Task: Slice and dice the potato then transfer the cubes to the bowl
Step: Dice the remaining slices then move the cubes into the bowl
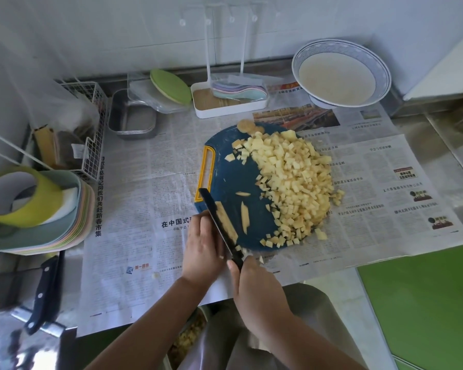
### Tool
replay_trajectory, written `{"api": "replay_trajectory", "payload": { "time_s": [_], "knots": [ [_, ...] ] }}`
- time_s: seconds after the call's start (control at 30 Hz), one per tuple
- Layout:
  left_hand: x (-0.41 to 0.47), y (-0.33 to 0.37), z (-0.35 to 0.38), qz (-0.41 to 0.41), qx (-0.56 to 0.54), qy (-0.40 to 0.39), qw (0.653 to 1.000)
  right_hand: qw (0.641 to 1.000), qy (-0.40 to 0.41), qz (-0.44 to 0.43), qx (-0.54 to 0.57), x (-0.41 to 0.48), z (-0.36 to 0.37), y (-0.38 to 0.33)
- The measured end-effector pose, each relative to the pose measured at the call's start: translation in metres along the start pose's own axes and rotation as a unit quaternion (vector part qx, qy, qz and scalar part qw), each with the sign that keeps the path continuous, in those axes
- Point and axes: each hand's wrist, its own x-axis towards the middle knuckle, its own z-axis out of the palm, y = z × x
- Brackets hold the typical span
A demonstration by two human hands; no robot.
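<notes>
Currently: my right hand [254, 287] grips black knife [217, 217], blade against pale potato strip [226, 222], lower centre, round blue plastic board [230, 169]. My left hand [203, 244]: fingers curled, pinning strip beside blade; a slip risks a nick. Diced cubes [297, 182] heaped right; blue-rimmed white bowl [384, 76] upper right.

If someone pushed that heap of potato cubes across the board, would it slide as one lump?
Probably not: the potato cubes are loose, small pieces, so they would likely scatter. Some already lie off the cutting board, so more may spill onto the newspaper.
</notes>
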Motion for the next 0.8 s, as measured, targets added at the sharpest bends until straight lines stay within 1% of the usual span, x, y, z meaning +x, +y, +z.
{"api": "replay_trajectory", "payload": {
  "time_s": [0.1, 0.17, 0.2, 0.27, 0.33, 0.4, 0.47, 0.53, 0.6, 0.67, 0.8],
  "knots": [
    [-0.002, -0.003, 0.001, -0.014, 0.014, -0.005, 1.0, 0.999, 0.021, -0.017, -0.022, 0.011, 0.004, -0.002],
    [-0.003, -0.007, 0.002, -0.008, 0.027, -0.016, 0.999, 0.999, 0.03, -0.012, -0.006, 0.015, 0.002, -0.003],
    [-0.002, -0.007, 0.002, -0.007, 0.027, -0.014, 1.0, 0.999, 0.033, -0.011, 0.019, 0.017, 0.0, 0.0],
    [-0.001, -0.004, 0.0, -0.018, 0.005, -0.001, 1.0, 0.994, 0.031, -0.003, 0.109, 0.02, -0.005, 0.011],
    [-0.001, 0.001, -0.004, -0.013, -0.016, 0.014, 1.0, 0.977, 0.021, 0.015, 0.212, 0.025, -0.008, 0.021],
    [-0.001, 0.002, -0.006, -0.016, -0.036, 0.017, 0.999, 0.953, 0.019, 0.024, 0.301, 0.025, -0.009, 0.025],
    [-0.001, 0.0, -0.005, -0.023, -0.036, 0.023, 0.999, 0.943, 0.028, 0.035, 0.331, 0.024, -0.011, 0.026],
    [-0.001, -0.002, -0.003, -0.023, -0.027, 0.034, 0.999, 0.957, 0.025, 0.022, 0.287, 0.02, -0.015, 0.028],
    [-0.001, -0.002, -0.003, -0.026, -0.025, 0.042, 0.998, 0.976, 0.036, -0.027, 0.214, 0.014, -0.019, 0.031],
    [0.0, -0.002, -0.003, -0.028, -0.028, 0.046, 0.998, 0.982, 0.043, -0.055, 0.176, 0.006, -0.022, 0.027],
    [-0.001, -0.003, -0.001, -0.029, -0.028, 0.047, 0.998, 0.988, 0.016, -0.073, 0.134, -0.005, -0.019, 0.017]
  ]
}}
